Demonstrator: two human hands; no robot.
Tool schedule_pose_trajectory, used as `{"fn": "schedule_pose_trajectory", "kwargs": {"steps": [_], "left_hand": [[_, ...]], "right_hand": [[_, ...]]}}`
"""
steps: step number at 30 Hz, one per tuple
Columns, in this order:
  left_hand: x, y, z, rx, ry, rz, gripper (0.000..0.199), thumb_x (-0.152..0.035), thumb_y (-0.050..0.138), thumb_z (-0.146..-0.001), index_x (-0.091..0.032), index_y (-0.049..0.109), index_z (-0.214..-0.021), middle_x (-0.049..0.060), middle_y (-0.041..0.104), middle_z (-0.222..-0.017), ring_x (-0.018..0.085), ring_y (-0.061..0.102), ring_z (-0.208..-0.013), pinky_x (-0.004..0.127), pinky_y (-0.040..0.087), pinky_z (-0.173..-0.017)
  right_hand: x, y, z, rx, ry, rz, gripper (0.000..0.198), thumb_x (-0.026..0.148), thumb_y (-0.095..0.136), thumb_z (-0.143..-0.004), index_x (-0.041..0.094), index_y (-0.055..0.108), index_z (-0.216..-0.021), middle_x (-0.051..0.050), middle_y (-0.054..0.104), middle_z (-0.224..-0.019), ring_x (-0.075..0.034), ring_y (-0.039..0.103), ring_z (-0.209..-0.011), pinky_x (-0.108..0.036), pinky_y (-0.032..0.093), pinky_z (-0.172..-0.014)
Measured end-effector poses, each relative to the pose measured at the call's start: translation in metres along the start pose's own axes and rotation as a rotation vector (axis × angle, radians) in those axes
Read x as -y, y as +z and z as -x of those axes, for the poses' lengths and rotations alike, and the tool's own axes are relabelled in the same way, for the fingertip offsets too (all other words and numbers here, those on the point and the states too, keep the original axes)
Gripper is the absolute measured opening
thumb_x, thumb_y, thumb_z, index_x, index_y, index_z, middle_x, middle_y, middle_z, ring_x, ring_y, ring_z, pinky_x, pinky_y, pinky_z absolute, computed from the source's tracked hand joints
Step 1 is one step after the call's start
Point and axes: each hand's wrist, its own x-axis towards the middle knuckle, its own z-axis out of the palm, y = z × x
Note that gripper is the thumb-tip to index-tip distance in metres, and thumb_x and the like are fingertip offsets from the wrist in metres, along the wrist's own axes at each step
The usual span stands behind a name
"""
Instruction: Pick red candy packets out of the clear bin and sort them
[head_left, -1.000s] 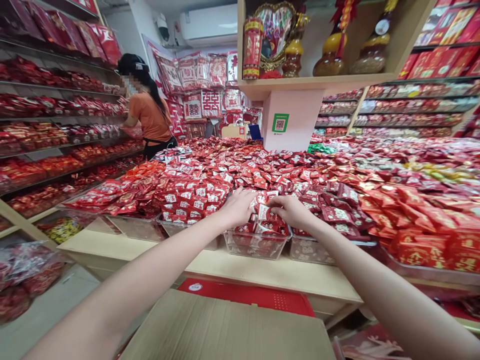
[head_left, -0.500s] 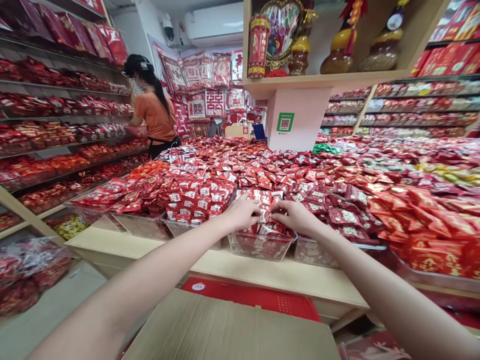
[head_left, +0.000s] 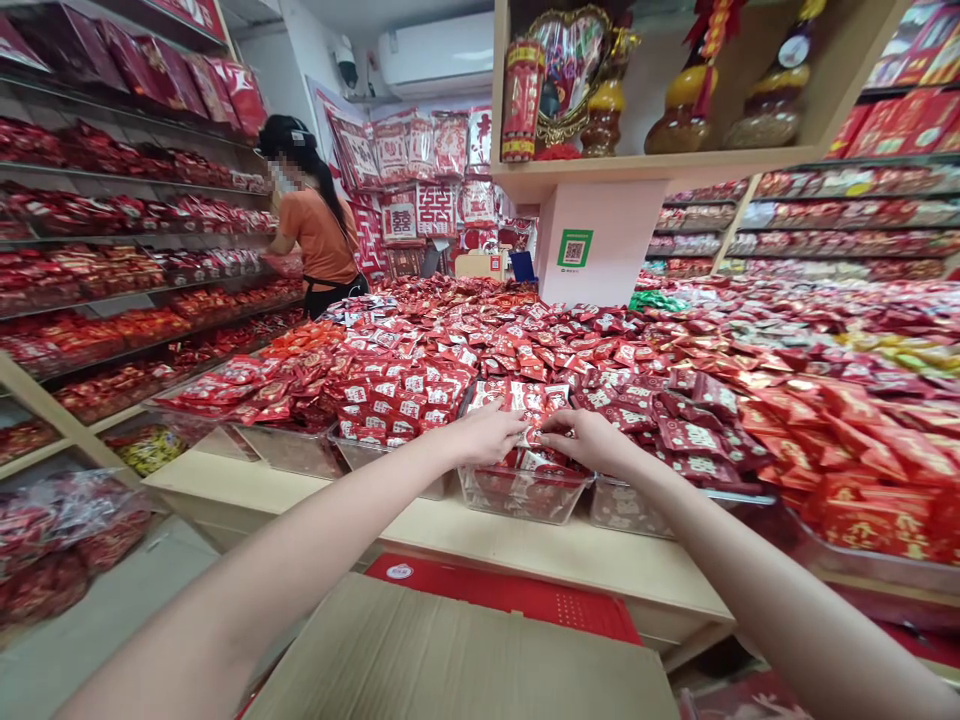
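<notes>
Over a clear plastic bin [head_left: 525, 497] at the middle of the counter, both hands work among small red-and-white wrapped candy packets [head_left: 534, 398]. My left hand [head_left: 489, 434] reaches in from the left, its fingers bent together and closed on a packet that they mostly cover. From the right, my right hand [head_left: 583, 438] has thumb and fingers curled in a pinch at the packets' edge. A narrow gap lies between the two hands. Dark red packets [head_left: 686, 430] fill the bin on the right, and red packets with white labels [head_left: 401, 400] fill the one on the left.
A brown cardboard box [head_left: 457, 655] stands below the counter edge [head_left: 442, 515], with a red panel [head_left: 510, 597] behind it. A wooden display shelf [head_left: 585, 170] overhangs the counter. At the left shelves a person in an orange top [head_left: 322, 235] stands.
The view has shifted slightly, so the surroundings sit a little further right and lower. My left hand's fingers look flatter and lower over the packets. My right hand has barely moved.
</notes>
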Motion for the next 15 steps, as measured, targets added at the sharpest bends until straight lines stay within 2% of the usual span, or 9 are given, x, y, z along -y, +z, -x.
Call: {"fn": "schedule_pose_trajectory", "kwargs": {"steps": [2, 5, 8, 11, 15], "left_hand": [[-0.0008, 0.0005, 0.0026, -0.003, 0.032, -0.033, 0.039, -0.028, 0.03, -0.084, -0.018, 0.051, -0.116, 0.005, 0.041, -0.13, 0.026, 0.034, -0.117, 0.037, 0.021, -0.1], [-0.0005, 0.0006, 0.0034, -0.018, 0.095, -0.08, 0.037, -0.027, 0.029, -0.085, -0.016, 0.058, -0.105, 0.005, 0.044, -0.127, 0.025, 0.037, -0.114, 0.038, 0.017, -0.102], [0.0012, 0.0006, 0.0023, -0.012, 0.089, -0.069, 0.036, -0.029, 0.029, -0.085, -0.017, 0.06, -0.098, 0.003, 0.046, -0.126, 0.028, 0.036, -0.114, 0.041, 0.02, -0.101], [0.0039, 0.0018, 0.0033, -0.03, 0.072, -0.028, 0.039, -0.033, 0.026, -0.086, -0.018, 0.058, -0.104, 0.002, 0.042, -0.129, 0.03, 0.032, -0.117, 0.042, 0.025, -0.099], [0.0066, 0.0061, 0.0102, -0.096, 0.056, 0.038, 0.049, -0.042, 0.019, -0.087, -0.018, 0.046, -0.119, 0.008, 0.038, -0.131, 0.029, 0.034, -0.117, 0.045, 0.028, -0.096]], "right_hand": [[0.001, 0.0019, 0.0007, 0.009, -0.025, -0.006, 0.02, 0.032, 0.051, -0.076, 0.019, 0.064, -0.083, -0.003, 0.068, -0.08, -0.015, 0.059, -0.069, -0.025, 0.043, -0.064], [0.002, 0.0042, 0.0013, 0.011, -0.064, -0.006, 0.02, 0.03, 0.05, -0.077, 0.019, 0.065, -0.082, -0.003, 0.068, -0.081, -0.016, 0.059, -0.07, -0.025, 0.043, -0.066], [0.0022, 0.0058, 0.0025, 0.003, -0.085, 0.01, 0.02, 0.029, 0.049, -0.078, 0.019, 0.066, -0.081, -0.004, 0.069, -0.079, -0.016, 0.059, -0.07, -0.026, 0.042, -0.067], [0.0031, 0.0064, 0.0048, -0.019, -0.087, 0.035, 0.02, 0.028, 0.048, -0.079, 0.019, 0.066, -0.082, -0.006, 0.069, -0.081, -0.018, 0.06, -0.073, -0.029, 0.042, -0.069], [0.0048, 0.0072, 0.0083, -0.057, -0.081, 0.073, 0.021, 0.029, 0.05, -0.078, 0.017, 0.065, -0.086, -0.007, 0.068, -0.084, -0.021, 0.059, -0.078, -0.032, 0.042, -0.073]]}}
